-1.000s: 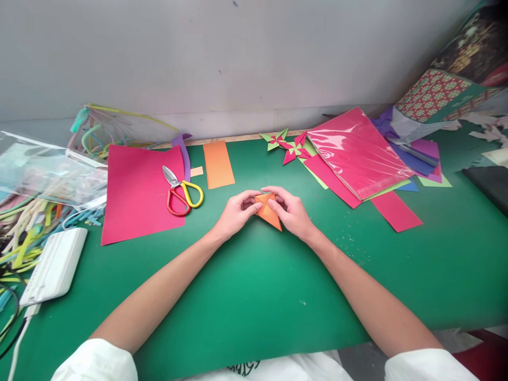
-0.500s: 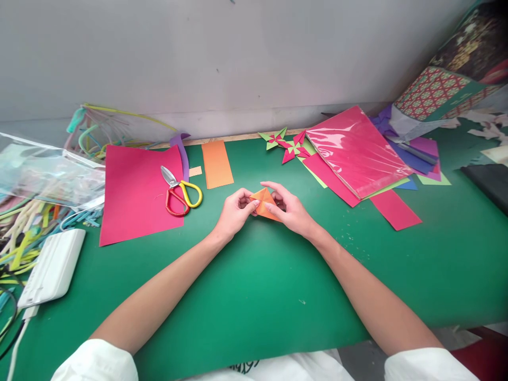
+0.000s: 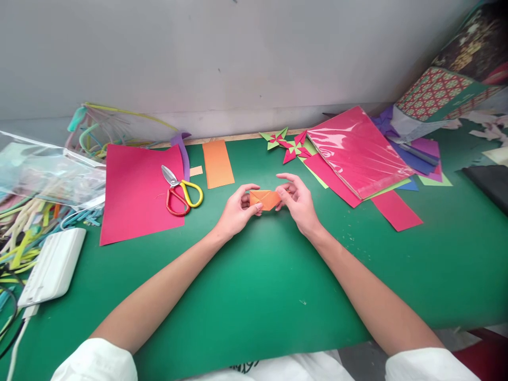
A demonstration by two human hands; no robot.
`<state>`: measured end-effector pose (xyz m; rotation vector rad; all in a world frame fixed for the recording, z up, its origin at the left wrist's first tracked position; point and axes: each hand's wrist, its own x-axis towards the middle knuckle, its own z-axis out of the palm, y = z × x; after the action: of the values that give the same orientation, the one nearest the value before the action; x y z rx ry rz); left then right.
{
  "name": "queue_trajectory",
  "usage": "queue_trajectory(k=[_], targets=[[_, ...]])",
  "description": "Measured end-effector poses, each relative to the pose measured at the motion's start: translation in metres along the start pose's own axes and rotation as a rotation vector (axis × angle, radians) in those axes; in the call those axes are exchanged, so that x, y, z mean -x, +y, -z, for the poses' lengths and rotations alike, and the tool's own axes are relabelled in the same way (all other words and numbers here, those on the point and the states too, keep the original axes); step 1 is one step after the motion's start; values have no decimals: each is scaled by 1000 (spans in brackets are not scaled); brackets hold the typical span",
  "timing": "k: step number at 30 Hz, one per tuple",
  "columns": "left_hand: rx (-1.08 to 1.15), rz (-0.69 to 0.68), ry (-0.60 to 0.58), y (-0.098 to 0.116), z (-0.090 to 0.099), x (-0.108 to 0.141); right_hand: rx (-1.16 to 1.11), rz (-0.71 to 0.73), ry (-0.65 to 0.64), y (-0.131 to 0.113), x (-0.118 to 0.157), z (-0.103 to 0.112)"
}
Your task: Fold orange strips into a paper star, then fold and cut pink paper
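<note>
A small folded piece of orange paper (image 3: 266,200) with crease lines is held between my two hands, a little above the green table. My left hand (image 3: 238,210) grips its left end, with the thumb pressed on the front face and the fingers behind. At the right end, my right hand (image 3: 297,203) pinches the paper's tip between thumb and fingers, its index finger raised above. Parts of the fingers behind the paper are hidden. Beyond the hands lies an orange paper rectangle (image 3: 218,164).
Left of my hands, scissors (image 3: 180,193) with red and yellow handles lie partly on a red sheet (image 3: 138,196). Folded paper stars (image 3: 293,149) and a plastic-wrapped red paper pack (image 3: 359,153) are at the back right. A white power bank (image 3: 53,267) and pipe cleaners (image 3: 24,225) sit left.
The orange paper has gone from a diamond shape to a lower, wider folded shape. My right hand has shifted slightly right and up to its right end; the left hand stays nearly in place.
</note>
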<state>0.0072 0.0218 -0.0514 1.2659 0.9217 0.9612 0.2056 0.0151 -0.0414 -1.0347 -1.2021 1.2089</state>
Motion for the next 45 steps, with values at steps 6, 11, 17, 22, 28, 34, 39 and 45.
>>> queue_trajectory(k=[6, 11, 17, 22, 28, 34, 39, 45], targets=[[41, -27, 69, -3, 0, -1, 76, -120, -170, 12, 1, -5], [-78, -110, 46, 0, -3, 4, 129, -142, -257, 15, 1, -3], [-173, -91, -25, 6, -4, 8, 68, -30, -90, 3, -1, 1], [-135, -47, -56, 5, -2, 8, 0, -107, -216, 1, -1, 1], [-153, -43, -63, 6, -3, 8, 0, -175, -196, 2, 1, 2], [-180, -55, -81, 6, -3, 9, 40, -186, -125, 3, 1, 0], [-151, -46, -58, 5, -3, 8, 46, -142, -180, 2, 1, 1], [-155, -40, -48, 4, -4, 8, 53, -133, -186, 1, 1, 0]])
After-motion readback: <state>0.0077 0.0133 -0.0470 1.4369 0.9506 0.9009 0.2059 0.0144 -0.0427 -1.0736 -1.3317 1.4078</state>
